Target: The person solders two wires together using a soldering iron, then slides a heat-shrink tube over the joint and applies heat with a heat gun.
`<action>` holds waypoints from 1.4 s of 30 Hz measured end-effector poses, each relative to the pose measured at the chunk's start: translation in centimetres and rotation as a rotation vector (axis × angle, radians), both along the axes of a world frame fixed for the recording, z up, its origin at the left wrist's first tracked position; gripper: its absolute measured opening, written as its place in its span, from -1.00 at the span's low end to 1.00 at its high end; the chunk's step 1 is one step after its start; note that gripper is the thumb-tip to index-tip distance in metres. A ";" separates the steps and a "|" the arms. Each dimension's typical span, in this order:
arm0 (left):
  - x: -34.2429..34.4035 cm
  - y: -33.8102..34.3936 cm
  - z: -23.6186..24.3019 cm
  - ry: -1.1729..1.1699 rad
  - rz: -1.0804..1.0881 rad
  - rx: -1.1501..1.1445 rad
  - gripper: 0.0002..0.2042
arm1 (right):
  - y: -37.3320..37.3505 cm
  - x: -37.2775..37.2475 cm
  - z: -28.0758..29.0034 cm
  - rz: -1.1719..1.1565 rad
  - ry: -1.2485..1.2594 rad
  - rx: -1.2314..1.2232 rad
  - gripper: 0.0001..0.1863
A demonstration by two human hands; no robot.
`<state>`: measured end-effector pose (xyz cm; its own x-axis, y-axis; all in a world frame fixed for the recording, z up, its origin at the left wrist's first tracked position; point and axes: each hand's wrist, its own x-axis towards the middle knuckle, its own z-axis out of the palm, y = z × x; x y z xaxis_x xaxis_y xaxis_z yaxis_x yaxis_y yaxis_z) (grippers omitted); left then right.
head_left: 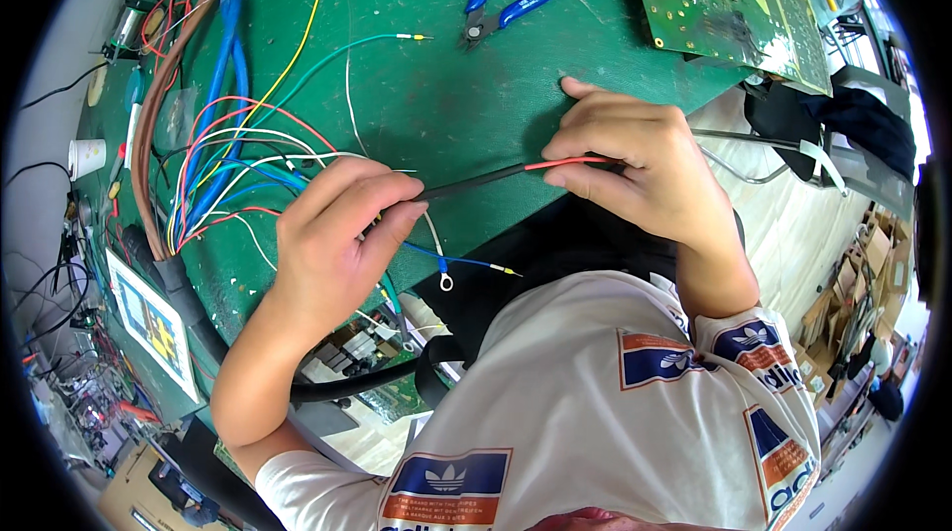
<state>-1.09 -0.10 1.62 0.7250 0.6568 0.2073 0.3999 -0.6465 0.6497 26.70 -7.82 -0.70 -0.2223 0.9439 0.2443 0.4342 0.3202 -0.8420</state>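
A black sleeve stretches between my two hands over the front edge of the green tabletop. My left hand pinches its left end between thumb and fingers. Out of the sleeve's right end comes a red wire, gripped by my right hand between thumb and forefinger. Around my left hand fan several loose wires, among them a yellow wire, a green wire with a tipped end, and a ring terminal hanging below the sleeve. My left fingers hide part of the bundle.
Blue-handled cutters lie open on the green tabletop. A green circuit board sits at the far right. Thick brown cable and blue cable run along the left, near a white cup. Cardboard boxes stand right of the floor.
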 end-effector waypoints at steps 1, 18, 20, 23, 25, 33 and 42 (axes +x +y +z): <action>0.0 0.0 0.0 -0.003 0.001 -0.009 -0.77 | 0.0 0.0 0.0 0.001 0.002 -0.003 -0.87; 0.0 0.0 -0.2 -0.028 -0.032 -0.030 -0.75 | 0.0 -0.2 0.1 -0.030 -0.006 0.008 -0.87; -0.1 0.0 -0.4 -0.032 -0.029 -0.020 -0.75 | 0.0 -0.3 0.0 -0.032 -0.006 0.009 -0.87; 0.0 -0.2 0.0 -0.020 0.018 -0.070 -0.77 | -0.1 -0.3 0.0 -0.039 -0.004 0.014 -0.89; -0.1 -0.4 0.4 0.001 0.051 -0.108 -0.80 | -0.2 -0.2 0.2 -0.043 -0.007 0.018 -0.90; -1.6 0.6 1.5 -0.049 0.036 0.028 -0.87 | 0.8 -0.3 0.8 0.033 -0.004 0.125 -0.91; -3.0 0.2 2.3 -0.089 0.096 -0.046 -0.95 | 3.9 5.5 10.4 -0.198 -0.281 0.512 -0.63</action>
<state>-4.05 0.13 3.91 0.6385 0.7323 0.2367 0.3976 -0.5772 0.7132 32.19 -3.92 9.68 -0.1764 0.7523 0.6348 0.7095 0.5442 -0.4477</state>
